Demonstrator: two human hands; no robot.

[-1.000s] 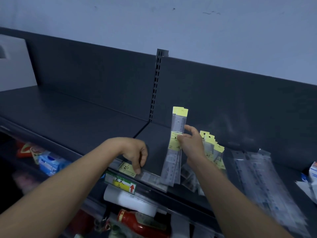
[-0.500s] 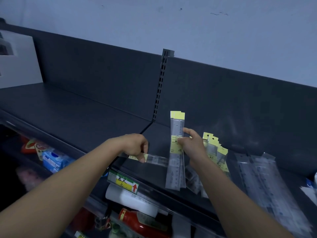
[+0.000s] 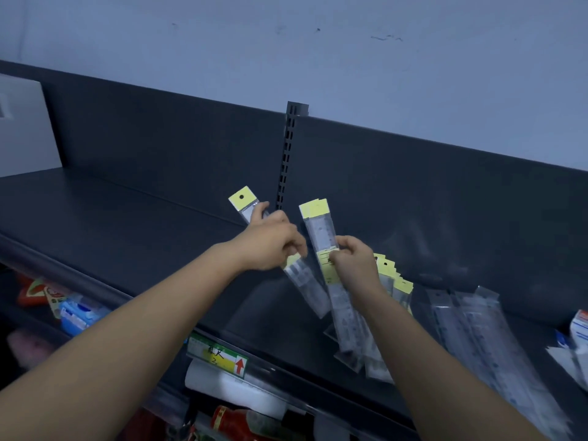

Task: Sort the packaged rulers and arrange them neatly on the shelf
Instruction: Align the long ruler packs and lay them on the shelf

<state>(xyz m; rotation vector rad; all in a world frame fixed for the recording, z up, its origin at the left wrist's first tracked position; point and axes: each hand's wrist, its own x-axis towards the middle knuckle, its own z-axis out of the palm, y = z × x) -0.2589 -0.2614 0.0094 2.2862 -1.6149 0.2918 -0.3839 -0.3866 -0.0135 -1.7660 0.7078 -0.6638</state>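
My left hand (image 3: 270,241) grips one packaged ruler (image 3: 243,200) with a yellow header card, lifted off the dark shelf (image 3: 127,230) and tilted up to the left. My right hand (image 3: 353,262) holds a small stack of packaged rulers (image 3: 321,227) upright, just right of the single one. Behind my right wrist a fanned pile of yellow-tagged rulers (image 3: 397,280) lies on the shelf. Longer rulers in clear sleeves (image 3: 483,332) lie flat further right.
A slotted upright post (image 3: 288,154) divides the shelf's back panel. A price label (image 3: 219,356) sits on the front rail. Bottles and packets fill the lower shelf (image 3: 76,313). White boxes (image 3: 577,332) lie at the far right, and a white panel (image 3: 22,132) stands far left.
My left hand has picked up a single ruler from the front edge and raised it beside the stack. My right hand has tilted its stack slightly left.
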